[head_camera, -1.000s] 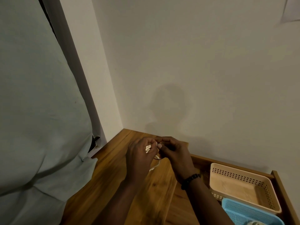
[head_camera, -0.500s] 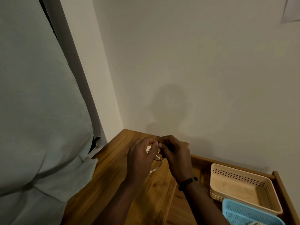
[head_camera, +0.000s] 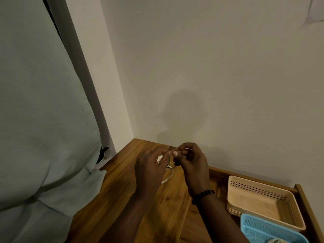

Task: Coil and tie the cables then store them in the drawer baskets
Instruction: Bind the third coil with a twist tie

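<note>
A coiled white cable (head_camera: pixel 168 176) hangs above the wooden top (head_camera: pixel 112 199), held in my left hand (head_camera: pixel 150 171); most of the coil is hidden behind the fingers. My right hand (head_camera: pixel 190 163) pinches a thin dark tie (head_camera: pixel 171 167) at the coil, fingertips of both hands almost touching. At the right, the open wooden drawer (head_camera: pixel 306 204) holds a beige perforated basket (head_camera: pixel 263 200) and a blue mesh basket (head_camera: pixel 263 230).
A grey-green curtain (head_camera: pixel 40 120) hangs along the left and drapes over the top's left edge. A plain wall (head_camera: pixel 210 67) stands right behind the hands. Something pale lies in the blue basket at the bottom edge.
Both hands stay together at the coil. My right hand's fingers have shifted slightly and the dark tie now shows between the hands.
</note>
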